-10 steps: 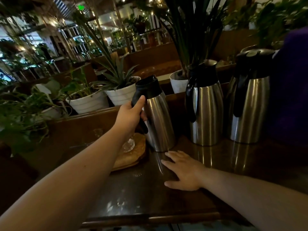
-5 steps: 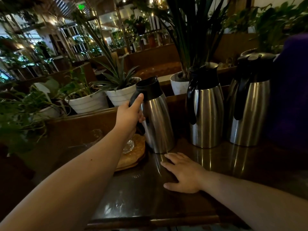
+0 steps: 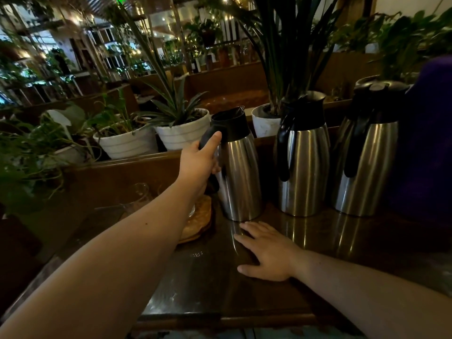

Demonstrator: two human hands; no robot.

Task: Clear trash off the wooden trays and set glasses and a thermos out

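Three steel thermoses with black tops stand in a row on the dark table (image 3: 200, 285). My left hand (image 3: 199, 162) is closed around the black handle of the leftmost thermos (image 3: 238, 177), which leans slightly to the right. My right hand (image 3: 267, 253) lies flat on the table just in front of that thermos, fingers spread, holding nothing. A round wooden tray (image 3: 199, 222) sits left of the thermos, partly under my left forearm. On it stands a clear glass (image 3: 191, 211), mostly hidden by my arm. Another clear glass (image 3: 140, 194) shows farther left.
The middle thermos (image 3: 303, 167) and the right thermos (image 3: 367, 165) stand close together. Behind a wooden ledge (image 3: 127, 165) are white plant pots (image 3: 182, 133) with leafy plants. A dark purple shape (image 3: 430, 143) fills the right edge.
The left thermos has shifted a little and leans slightly more upright in my left hand. My right hand stays flat on the table.
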